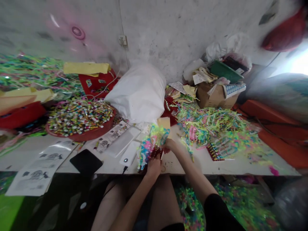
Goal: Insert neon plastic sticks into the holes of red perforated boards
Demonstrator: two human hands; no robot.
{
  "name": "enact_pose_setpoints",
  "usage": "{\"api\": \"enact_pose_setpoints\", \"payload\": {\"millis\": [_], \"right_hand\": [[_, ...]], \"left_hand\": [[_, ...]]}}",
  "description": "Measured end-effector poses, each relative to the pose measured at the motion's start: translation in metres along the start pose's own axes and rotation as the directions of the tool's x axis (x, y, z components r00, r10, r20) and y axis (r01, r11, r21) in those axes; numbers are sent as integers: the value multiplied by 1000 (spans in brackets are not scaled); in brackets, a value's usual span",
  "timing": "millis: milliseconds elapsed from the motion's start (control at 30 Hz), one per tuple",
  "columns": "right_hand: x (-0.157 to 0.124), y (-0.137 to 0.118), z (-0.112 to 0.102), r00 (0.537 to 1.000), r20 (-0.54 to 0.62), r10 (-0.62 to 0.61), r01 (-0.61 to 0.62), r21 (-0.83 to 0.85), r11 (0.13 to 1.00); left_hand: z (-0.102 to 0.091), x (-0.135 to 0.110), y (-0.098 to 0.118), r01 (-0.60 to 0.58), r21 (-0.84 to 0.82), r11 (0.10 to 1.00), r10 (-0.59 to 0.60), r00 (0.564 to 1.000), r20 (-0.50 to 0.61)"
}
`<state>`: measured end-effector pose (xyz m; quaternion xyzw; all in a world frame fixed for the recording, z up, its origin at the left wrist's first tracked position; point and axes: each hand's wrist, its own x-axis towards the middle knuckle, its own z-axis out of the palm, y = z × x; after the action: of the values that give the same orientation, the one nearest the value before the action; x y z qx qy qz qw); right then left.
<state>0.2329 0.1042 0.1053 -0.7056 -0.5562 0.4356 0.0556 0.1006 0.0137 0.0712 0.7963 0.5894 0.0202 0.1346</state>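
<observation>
At the table's front edge, my left hand (154, 167) is closed on the near end of a dark red strip-like holder (154, 153). Colourful plastic pieces (147, 149) in blue, pink and yellow-green fan out from this holder. My right hand (169, 146) is at the bundle's right side, fingers bent in a pinch; what sits between them is too small to tell. Behind the bundle stands a yellowish card (164, 122). Farther right lies a second dark red holder (212, 152) with a row of small coloured sticks and similar plastic pieces.
A red basin (79, 137) heaped with small coloured tubes stands left. Behind my hands is a big white sack (141, 93). A loose pile of plastic pieces (211, 120) lies right, before a cardboard box (209, 96). Printed sheets (40, 166), a black pad (86, 161) and a white power bank (130, 154) lie left.
</observation>
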Motion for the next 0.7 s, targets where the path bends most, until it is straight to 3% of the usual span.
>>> {"api": "enact_pose_setpoints", "payload": {"millis": [133,233,300,367,433,500,567,700], "right_hand": [[0,-1,5,1000,-13,-14,13,-3,1000],[-11,9,11,995,-80,-52,51,-17,999],[-25,28,13,980,-190,-56,48,-46,998],[-41,56,10,909,-416,-14,-29,-97,995],[-57,89,3,760,-646,69,-178,-106,978],[-70,120,-4,666,-723,182,-290,-26,957],[-78,142,-8,666,-700,257,-303,61,951],[-78,150,-6,786,-574,230,-146,190,971]], "left_hand": [[0,1,1,-10,16,1000,10,1000,-12],[1,0,-1,-18,25,1000,19,999,-30],[4,-2,-3,-29,42,999,31,998,-50],[8,-3,-4,-38,65,997,42,997,-65],[11,-3,-4,-51,81,995,56,996,-65],[12,-3,-1,-68,81,994,72,996,-52],[12,-3,1,-84,82,993,88,995,-42],[12,-5,5,-86,87,992,91,995,-50]]}}
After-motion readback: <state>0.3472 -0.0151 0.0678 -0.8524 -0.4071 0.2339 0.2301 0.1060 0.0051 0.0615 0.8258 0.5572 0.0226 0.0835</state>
